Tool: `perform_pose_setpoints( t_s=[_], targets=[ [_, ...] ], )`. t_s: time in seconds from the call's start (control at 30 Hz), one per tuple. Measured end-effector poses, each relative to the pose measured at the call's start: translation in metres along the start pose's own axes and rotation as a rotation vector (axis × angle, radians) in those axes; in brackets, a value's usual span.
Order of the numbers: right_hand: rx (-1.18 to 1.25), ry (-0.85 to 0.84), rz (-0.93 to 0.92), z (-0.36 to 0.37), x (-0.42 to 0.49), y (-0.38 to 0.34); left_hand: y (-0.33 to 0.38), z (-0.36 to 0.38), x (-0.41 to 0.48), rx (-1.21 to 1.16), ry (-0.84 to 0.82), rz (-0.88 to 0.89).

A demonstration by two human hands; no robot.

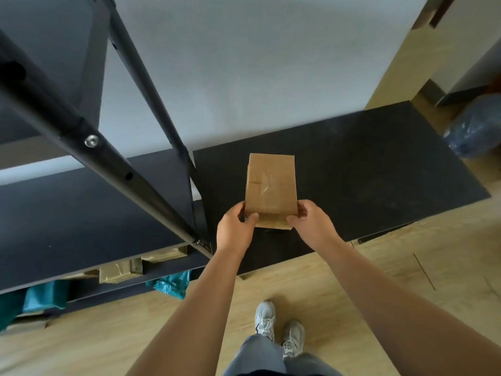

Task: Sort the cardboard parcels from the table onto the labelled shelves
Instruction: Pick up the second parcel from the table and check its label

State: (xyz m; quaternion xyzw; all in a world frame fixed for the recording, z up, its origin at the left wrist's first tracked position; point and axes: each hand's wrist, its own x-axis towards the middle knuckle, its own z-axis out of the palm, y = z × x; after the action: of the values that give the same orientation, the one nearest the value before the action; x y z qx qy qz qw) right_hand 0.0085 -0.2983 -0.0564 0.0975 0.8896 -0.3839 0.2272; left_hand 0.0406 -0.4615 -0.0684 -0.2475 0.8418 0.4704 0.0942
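Note:
A small brown cardboard parcel (pixel 270 185) with tape creases on its top is held over the black table (pixel 366 169). My left hand (pixel 235 229) grips its near left corner and my right hand (pixel 311 222) grips its near right corner. Whether the parcel rests on the table or hangs just above it, I cannot tell. The black shelf unit (pixel 81 213) stands directly to the left of the table, its metal post (pixel 113 161) running diagonally across the view.
Under the shelf board lie taped cardboard parcels (pixel 119 271) and teal plastic bags (pixel 173 284). A blue plastic bag (pixel 477 128) sits on the wooden floor at the right. A white wall stands behind the table. My shoes (pixel 279 327) are on the floor below.

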Motion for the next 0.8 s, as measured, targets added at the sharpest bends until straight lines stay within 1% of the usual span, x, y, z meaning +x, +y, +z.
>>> perform_pose_setpoints(
  t_s=[0.17,0.3,0.57,0.7,0.8],
  targets=[
    [0.094,0.058,-0.031,-0.02,0.004,-0.015,0.022,-0.007,0.0,-0.097,0.043,0.075],
    [0.177,0.08,-0.069,-0.038,0.005,-0.023,0.038,-0.012,-0.002,-0.173,0.074,0.097],
    [0.154,0.08,-0.14,-0.053,0.018,-0.028,0.053,0.002,-0.012,-0.348,0.151,-0.012],
    [0.174,0.109,-0.163,-0.063,0.024,-0.028,0.061,0.006,-0.015,-0.392,0.225,-0.061],
    [0.183,0.107,-0.161,-0.067,0.03,-0.027,0.064,0.006,-0.014,-0.393,0.25,-0.1]
  ],
)
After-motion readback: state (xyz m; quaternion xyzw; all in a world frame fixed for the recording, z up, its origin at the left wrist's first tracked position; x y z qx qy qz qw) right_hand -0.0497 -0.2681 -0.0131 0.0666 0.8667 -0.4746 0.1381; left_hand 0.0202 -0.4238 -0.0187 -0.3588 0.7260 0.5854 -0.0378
